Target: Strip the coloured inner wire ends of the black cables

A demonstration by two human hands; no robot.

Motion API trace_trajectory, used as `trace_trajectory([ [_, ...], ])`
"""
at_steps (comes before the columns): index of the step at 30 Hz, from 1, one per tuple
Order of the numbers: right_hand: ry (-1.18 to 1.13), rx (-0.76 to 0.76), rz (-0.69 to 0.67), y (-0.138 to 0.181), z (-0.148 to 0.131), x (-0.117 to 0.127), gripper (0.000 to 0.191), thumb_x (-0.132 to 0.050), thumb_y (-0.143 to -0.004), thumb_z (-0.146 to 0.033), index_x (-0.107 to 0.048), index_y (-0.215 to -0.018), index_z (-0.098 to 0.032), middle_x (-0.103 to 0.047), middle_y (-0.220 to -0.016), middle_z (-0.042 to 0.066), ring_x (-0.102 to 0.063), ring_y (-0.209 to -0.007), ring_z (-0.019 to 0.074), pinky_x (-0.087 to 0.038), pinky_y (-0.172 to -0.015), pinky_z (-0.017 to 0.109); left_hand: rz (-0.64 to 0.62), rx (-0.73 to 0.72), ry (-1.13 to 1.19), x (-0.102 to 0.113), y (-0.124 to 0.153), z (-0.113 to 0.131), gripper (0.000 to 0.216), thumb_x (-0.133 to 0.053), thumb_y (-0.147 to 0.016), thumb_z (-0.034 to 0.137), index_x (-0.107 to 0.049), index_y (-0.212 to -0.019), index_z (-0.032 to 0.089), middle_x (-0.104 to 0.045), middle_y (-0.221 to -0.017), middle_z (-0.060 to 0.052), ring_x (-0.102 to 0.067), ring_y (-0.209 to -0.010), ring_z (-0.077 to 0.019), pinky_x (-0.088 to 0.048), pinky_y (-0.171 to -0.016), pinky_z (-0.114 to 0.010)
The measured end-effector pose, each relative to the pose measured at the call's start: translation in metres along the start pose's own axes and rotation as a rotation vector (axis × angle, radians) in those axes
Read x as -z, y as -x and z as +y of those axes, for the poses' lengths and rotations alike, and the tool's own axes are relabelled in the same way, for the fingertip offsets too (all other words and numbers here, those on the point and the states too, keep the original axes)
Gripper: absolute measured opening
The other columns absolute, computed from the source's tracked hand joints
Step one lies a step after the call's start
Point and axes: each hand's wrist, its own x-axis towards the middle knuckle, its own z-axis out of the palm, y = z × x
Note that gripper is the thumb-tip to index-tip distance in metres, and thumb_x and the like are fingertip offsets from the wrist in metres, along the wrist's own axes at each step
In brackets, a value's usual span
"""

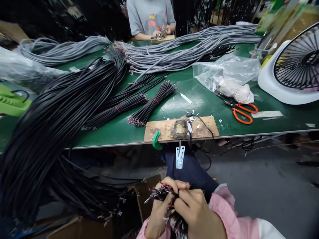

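Observation:
Low in the head view, my left hand (pixel 159 207) and my right hand (pixel 196 212) are both closed around one bundle of black cables (pixel 161 193) with stripped coloured wire ends. The bundle's ends stick out to the upper left between my fingers. Pink sleeves cover both wrists. Above my hands, at the table's front edge, lies a wooden board (pixel 159 129) with a small metal block (pixel 179 128) on it, a green clamp (pixel 156 140) and a white-blue clip (pixel 180 156) hanging below.
A thick mass of black cables (pixel 57 113) drapes over the green table (pixel 204 103) at left. Tied black bundles (pixel 152 104), grey cables (pixel 174 49), orange scissors (pixel 240 111), a plastic bag (pixel 226 74) and a white fan (pixel 294 66) lie there. Another person (pixel 151 18) works opposite.

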Motion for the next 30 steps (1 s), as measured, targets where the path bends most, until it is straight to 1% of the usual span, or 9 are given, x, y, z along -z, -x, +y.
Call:
trace_trajectory([
  [3,-0.013,0.024,-0.005,0.003,0.004,-0.003,0.014,-0.048,-0.097,-0.025,-0.058,-0.090,-0.020,-0.067,-0.085,0.009,-0.065,-0.076,0.0222,-0.047,-0.063,0.030,0.039,-0.027,0.019,0.001,-0.001,-0.003,0.032,-0.078,-0.077,0.053,-0.067,-0.074,0.023,-0.068,-0.069,-0.003,-0.069,-0.079,-0.0266,-0.058,-0.081,-0.044],
  [7,0.034,0.026,-0.114,0.007,0.003,-0.004,0.014,-0.048,-0.097,-0.022,-0.058,-0.086,-0.019,-0.066,-0.081,0.007,-0.064,-0.068,0.0195,-0.044,-0.058,0.028,0.138,-0.048,0.037,-0.003,-0.005,-0.001,0.023,-0.082,-0.079,0.037,-0.067,-0.072,0.019,-0.067,-0.068,-0.001,-0.067,-0.074,-0.0201,-0.057,-0.083,-0.038],
  [11,0.021,0.127,-0.280,0.014,-0.004,-0.002,0.018,-0.048,-0.101,-0.026,-0.062,-0.091,-0.019,-0.063,-0.070,0.001,-0.059,-0.055,0.0173,-0.041,-0.050,0.028,0.243,0.104,0.006,-0.005,-0.009,0.008,0.022,-0.082,-0.078,0.035,-0.070,-0.082,0.016,-0.064,-0.061,0.001,-0.060,-0.056,-0.0137,-0.052,-0.060,-0.025],
  [16,-0.499,0.202,-0.378,0.004,0.012,0.015,0.029,-0.048,-0.103,-0.040,-0.063,-0.119,-0.021,-0.073,-0.094,0.003,-0.068,-0.071,0.0123,-0.051,-0.060,0.021,0.231,0.090,-0.245,0.004,-0.006,0.015,0.032,-0.081,-0.077,0.044,-0.071,-0.072,0.014,-0.060,-0.050,0.001,-0.057,-0.049,-0.0140,-0.048,-0.057,-0.026],
  [18,-0.668,0.013,-0.190,-0.006,0.022,0.023,0.028,-0.052,-0.100,-0.039,-0.067,-0.112,-0.017,-0.071,-0.083,0.003,-0.064,-0.063,0.0116,-0.053,-0.059,0.021,0.223,0.063,-0.270,0.007,-0.002,0.014,0.034,-0.082,-0.075,0.045,-0.068,-0.065,0.016,-0.062,-0.051,0.000,-0.058,-0.049,-0.0151,-0.051,-0.061,-0.029],
  [19,-0.623,-0.150,-0.062,-0.010,0.026,0.025,0.023,-0.053,-0.100,-0.033,-0.069,-0.103,-0.018,-0.068,-0.077,0.003,-0.063,-0.062,0.0127,-0.052,-0.059,0.023,0.220,0.047,-0.268,0.008,-0.001,0.013,0.034,-0.083,-0.074,0.045,-0.067,-0.063,0.017,-0.063,-0.053,0.000,-0.059,-0.048,-0.0151,-0.051,-0.062,-0.029],
  [21,-0.532,-0.278,0.048,-0.019,0.031,0.028,0.020,-0.061,-0.096,-0.033,-0.072,-0.094,-0.017,-0.066,-0.073,0.004,-0.060,-0.062,0.0139,-0.050,-0.056,0.024,0.214,0.019,-0.267,0.007,0.001,0.011,0.031,-0.084,-0.073,0.040,-0.066,-0.061,0.018,-0.064,-0.057,0.001,-0.059,-0.048,-0.0147,-0.052,-0.061,-0.028],
  [25,-0.604,-0.269,-0.015,-0.035,0.037,0.028,0.029,-0.065,-0.094,-0.043,-0.076,-0.096,-0.016,-0.071,-0.083,0.008,-0.065,-0.074,0.0177,-0.052,-0.059,0.026,0.186,-0.016,-0.288,0.002,0.003,0.008,0.030,-0.085,-0.072,0.035,-0.065,-0.056,0.018,-0.057,-0.054,0.002,-0.053,-0.047,-0.0128,-0.045,-0.049,-0.025],
  [30,-0.871,-0.242,-0.216,-0.045,0.051,0.026,0.038,-0.057,-0.098,-0.046,-0.076,-0.102,-0.013,-0.071,-0.089,0.009,-0.064,-0.077,0.0165,-0.055,-0.068,0.028,0.253,-0.068,-0.303,0.003,0.008,0.002,0.030,-0.087,-0.068,0.041,-0.068,-0.059,0.019,-0.063,-0.061,-0.001,-0.061,-0.062,-0.0187,-0.051,-0.066,-0.031],
])
